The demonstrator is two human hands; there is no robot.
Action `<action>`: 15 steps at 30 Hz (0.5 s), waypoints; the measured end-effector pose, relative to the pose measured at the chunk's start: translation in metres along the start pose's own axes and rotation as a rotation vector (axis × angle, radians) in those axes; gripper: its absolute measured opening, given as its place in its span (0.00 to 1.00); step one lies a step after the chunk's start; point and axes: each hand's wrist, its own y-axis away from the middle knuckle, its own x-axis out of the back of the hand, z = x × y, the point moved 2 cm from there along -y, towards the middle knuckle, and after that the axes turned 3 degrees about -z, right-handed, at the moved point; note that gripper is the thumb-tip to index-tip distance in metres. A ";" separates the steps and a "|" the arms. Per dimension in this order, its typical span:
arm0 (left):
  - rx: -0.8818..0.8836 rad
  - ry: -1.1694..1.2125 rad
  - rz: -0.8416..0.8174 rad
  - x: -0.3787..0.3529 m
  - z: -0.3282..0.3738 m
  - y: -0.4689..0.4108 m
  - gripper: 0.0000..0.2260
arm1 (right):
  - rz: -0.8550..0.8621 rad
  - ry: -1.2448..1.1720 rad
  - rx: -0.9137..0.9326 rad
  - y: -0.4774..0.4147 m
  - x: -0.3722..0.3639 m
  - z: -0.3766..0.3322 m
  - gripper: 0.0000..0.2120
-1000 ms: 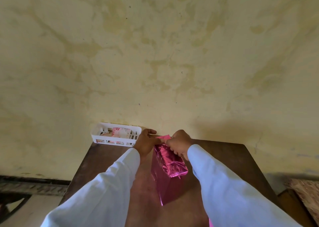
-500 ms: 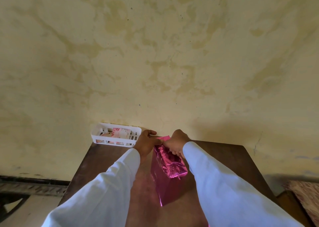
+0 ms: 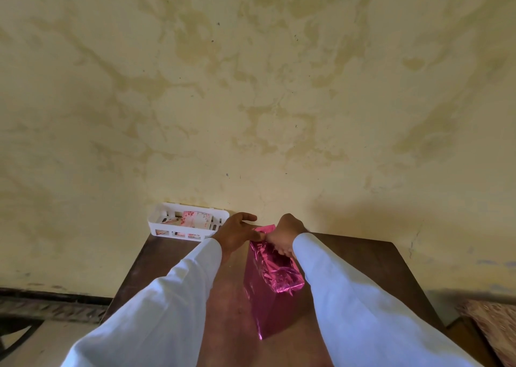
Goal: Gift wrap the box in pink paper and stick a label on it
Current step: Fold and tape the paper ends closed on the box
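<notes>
Both hands are at the far end of the box (image 3: 268, 297), which stands mid-way across the table (image 3: 363, 260). My left hand (image 3: 237, 234) lies open against it, and my right hand (image 3: 284, 237) curls round the pink paper (image 3: 265, 228) flap. The sides and near end look wrapped (crinkly, mind). I judge the far fold unfinished, and no label shows yet. A white basket (image 3: 167, 227) sits far left.

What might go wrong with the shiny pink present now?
The pink paper is crinkled on top, so the right hand tugging it might tear it. The far flap sticks up unfolded beside the left hand and may spring open unless pressed flat.
</notes>
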 end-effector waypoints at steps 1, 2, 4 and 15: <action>-0.002 -0.020 0.002 -0.001 0.001 0.000 0.23 | 0.007 0.008 -0.002 0.000 -0.001 0.000 0.11; -0.005 -0.037 -0.001 -0.001 0.002 0.000 0.23 | 0.015 0.008 -0.001 0.000 -0.001 0.000 0.11; -0.010 -0.078 0.002 0.000 0.003 -0.001 0.24 | 0.023 0.007 0.002 0.000 -0.001 -0.001 0.09; -0.020 -0.155 0.109 -0.010 0.007 -0.002 0.21 | 0.051 0.052 -0.004 0.002 0.002 -0.002 0.06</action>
